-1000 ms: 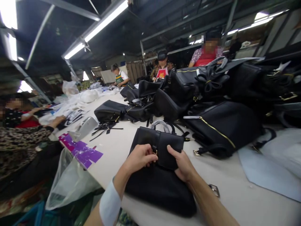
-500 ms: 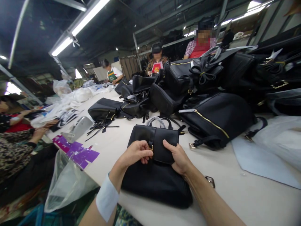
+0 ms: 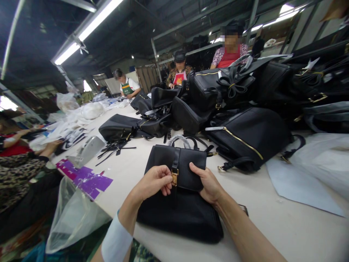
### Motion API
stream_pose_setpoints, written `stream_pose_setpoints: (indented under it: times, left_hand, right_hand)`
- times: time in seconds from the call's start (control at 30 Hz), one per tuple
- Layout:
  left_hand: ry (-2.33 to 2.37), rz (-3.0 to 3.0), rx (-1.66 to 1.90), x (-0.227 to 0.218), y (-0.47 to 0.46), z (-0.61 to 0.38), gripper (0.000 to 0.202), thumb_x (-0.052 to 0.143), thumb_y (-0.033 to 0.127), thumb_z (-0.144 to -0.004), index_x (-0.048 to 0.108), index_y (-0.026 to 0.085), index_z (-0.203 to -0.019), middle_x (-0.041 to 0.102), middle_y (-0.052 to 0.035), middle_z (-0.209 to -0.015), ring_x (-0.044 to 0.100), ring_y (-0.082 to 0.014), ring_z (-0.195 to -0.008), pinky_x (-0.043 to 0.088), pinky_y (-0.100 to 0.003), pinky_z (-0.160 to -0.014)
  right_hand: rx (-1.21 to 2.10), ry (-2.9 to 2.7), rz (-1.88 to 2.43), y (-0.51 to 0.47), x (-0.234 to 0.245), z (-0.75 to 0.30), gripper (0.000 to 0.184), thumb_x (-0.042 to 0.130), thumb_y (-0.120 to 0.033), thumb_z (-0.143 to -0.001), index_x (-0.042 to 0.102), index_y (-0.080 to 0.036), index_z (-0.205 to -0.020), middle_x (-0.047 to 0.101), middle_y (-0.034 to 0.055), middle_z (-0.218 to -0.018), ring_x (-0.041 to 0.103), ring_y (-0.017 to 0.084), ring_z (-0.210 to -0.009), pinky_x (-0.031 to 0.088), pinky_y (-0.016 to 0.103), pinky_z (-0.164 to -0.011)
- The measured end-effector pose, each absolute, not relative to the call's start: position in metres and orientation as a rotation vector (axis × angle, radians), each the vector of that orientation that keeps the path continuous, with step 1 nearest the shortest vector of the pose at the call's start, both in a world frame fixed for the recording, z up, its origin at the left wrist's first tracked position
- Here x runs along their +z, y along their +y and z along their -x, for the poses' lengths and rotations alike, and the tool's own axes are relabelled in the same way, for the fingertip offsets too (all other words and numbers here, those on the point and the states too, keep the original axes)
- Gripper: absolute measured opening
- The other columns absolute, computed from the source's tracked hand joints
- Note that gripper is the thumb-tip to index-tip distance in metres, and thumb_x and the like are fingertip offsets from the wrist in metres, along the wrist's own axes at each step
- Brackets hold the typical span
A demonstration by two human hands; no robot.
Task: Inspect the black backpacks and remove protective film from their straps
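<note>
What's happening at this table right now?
A person works on a black handbag lying on a white table. The left hand pinches the gold clasp on the strap running down the flap, while the right hand grips the flap's edge. A pile of black bags lies behind, purple cut-outs and a clear plastic bag sit to the left, and other people work along the table.

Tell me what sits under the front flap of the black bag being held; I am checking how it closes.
The black bag has its flap folded down; a strap with a gold buckle crosses it, at the left hand. The right hand grips the flap's edge. Whatever lies beneath is covered.
</note>
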State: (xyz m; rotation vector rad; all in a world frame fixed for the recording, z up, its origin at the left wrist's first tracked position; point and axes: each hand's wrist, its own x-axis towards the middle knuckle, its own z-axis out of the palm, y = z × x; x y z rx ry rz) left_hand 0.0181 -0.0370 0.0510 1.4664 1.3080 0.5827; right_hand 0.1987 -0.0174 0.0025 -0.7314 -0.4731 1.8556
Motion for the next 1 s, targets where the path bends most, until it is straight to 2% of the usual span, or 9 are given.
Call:
stream_pose_setpoints:
  times: [0.07,0.13,0.23,0.3,0.43,0.67,1.0]
  left_hand:
    - [1.360,-1.492,0.581,0.054,-0.041,-0.022,0.031,0.057,0.048,-0.081,0.051,0.018,-0.075,0.059,0.0028,-0.059,0.056,-0.0115,-0.048,0.042,-0.020,-0.043]
    - [1.468,-1.557,0.590,0.056,-0.044,-0.028,0.035,0.063,0.050,-0.078,0.050,0.019,-0.068,0.053,0.0049,-0.056,0.051,-0.0108,-0.048,0.035,-0.020,-0.043]
    - [1.742,-1.777,0.554,0.060,-0.046,-0.039,0.041,0.073,0.049,-0.071,0.047,0.020,-0.058,0.046,0.0066,-0.054,0.043,-0.0100,-0.051,0.028,-0.022,-0.048]
    - [1.841,-1.897,0.519,0.062,-0.047,-0.043,0.041,0.071,0.046,-0.074,0.045,0.020,-0.056,0.045,0.0064,-0.053,0.041,-0.0105,-0.053,0.026,-0.024,-0.050]
    - [1.665,-1.804,0.535,0.060,-0.046,-0.039,0.032,0.061,0.039,-0.081,0.046,0.021,-0.060,0.046,0.0064,-0.053,0.046,-0.0108,-0.051,0.029,-0.022,-0.049]
    - [1.460,-1.665,0.485,0.053,-0.036,-0.026,0.022,0.061,0.037,-0.079,0.057,0.018,-0.068,0.053,0.0055,-0.053,0.051,-0.0109,-0.047,0.040,-0.020,-0.045]
    - [1.361,-1.609,0.466,0.055,-0.032,-0.024,0.021,0.061,0.035,-0.080,0.057,0.017,-0.070,0.055,0.0047,-0.056,0.051,-0.0087,-0.047,0.037,-0.018,-0.044]
  right_hand:
    - [1.864,-0.476,0.728,-0.018,0.003,-0.199,0.028,0.083,-0.026,-0.068,0.072,-0.013,-0.091,0.079,0.0093,-0.083,0.074,0.028,-0.081,0.061,0.041,-0.078]
    - [1.879,-0.479,0.720,-0.018,0.004,-0.200,0.030,0.084,-0.027,-0.068,0.072,-0.013,-0.092,0.079,0.0099,-0.083,0.074,0.029,-0.084,0.061,0.041,-0.078]
    - [1.901,-0.461,0.696,-0.018,0.003,-0.201,0.036,0.086,-0.028,-0.065,0.071,-0.014,-0.094,0.079,0.0093,-0.085,0.073,0.029,-0.089,0.061,0.040,-0.078]
    - [1.913,-0.442,0.679,-0.018,0.003,-0.201,0.039,0.087,-0.029,-0.063,0.070,-0.015,-0.096,0.079,0.0088,-0.087,0.073,0.029,-0.091,0.061,0.040,-0.079]
    - [1.916,-0.446,0.676,-0.018,0.001,-0.201,0.037,0.086,-0.028,-0.065,0.070,-0.016,-0.097,0.079,0.0086,-0.089,0.073,0.029,-0.088,0.061,0.041,-0.079]
    - [1.909,-0.489,0.702,-0.016,-0.002,-0.202,0.035,0.085,-0.030,-0.067,0.071,-0.015,-0.095,0.079,0.0087,-0.087,0.074,0.026,-0.075,0.061,0.040,-0.075]
    - [1.916,-0.487,0.692,-0.014,-0.004,-0.204,0.023,0.083,-0.026,-0.070,0.073,-0.014,-0.087,0.079,0.0079,-0.080,0.074,0.025,-0.072,0.061,0.038,-0.074]
